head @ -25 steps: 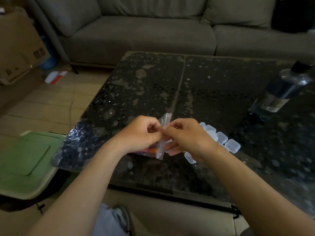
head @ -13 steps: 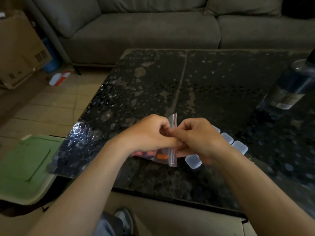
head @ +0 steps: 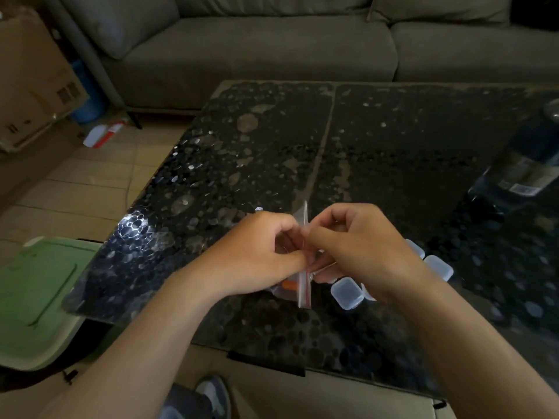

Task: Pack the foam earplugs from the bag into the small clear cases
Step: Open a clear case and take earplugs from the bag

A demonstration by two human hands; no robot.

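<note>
The bag (head: 303, 287) hangs over the table (head: 272, 146) between the hands, its red-edged strip running lengthwise away from the person. The left hand (head: 254, 255) and right hand (head: 366, 249) each pinch it with curled fingers (one per side, it seems). Orange earplugs (head: 289, 286) lie leftward, under the left hand, and the clear cases (head: 346, 293) sit just right of the bag

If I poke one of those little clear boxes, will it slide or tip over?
Probably slide: the clear case sits low and flat on the glossy table. It looks like thin clear plastic, so it is likely very light.
</note>
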